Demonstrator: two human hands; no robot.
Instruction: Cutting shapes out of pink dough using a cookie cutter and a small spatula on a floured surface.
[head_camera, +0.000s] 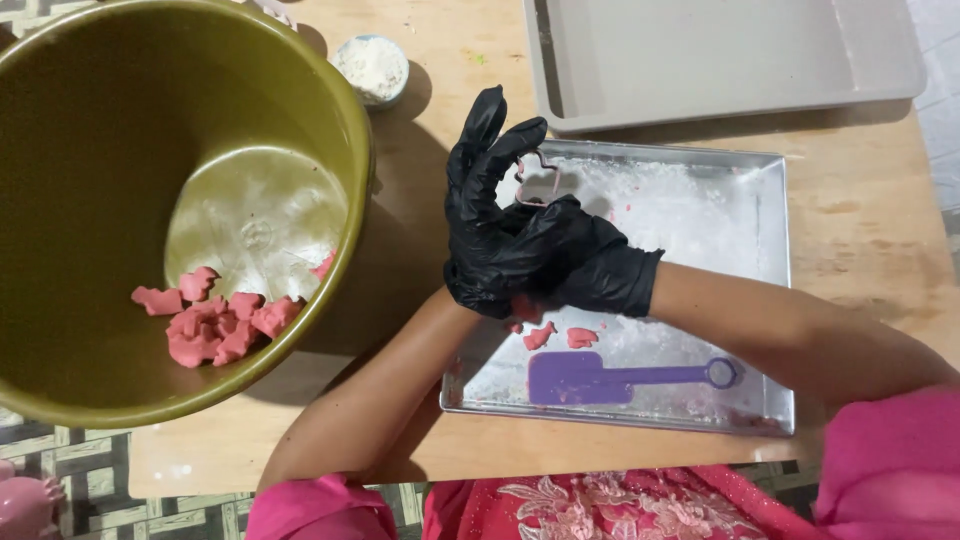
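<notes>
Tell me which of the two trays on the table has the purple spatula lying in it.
The shiny metal tray nearer the person, dusted with white flour, holds the purple spatula. The grey tray at the far edge holds nothing visible.

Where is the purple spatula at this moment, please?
In the head view, the purple spatula lies flat in the floured metal tray, near the tray's front edge, just below two small pink dough pieces and the gloved hands.
</notes>
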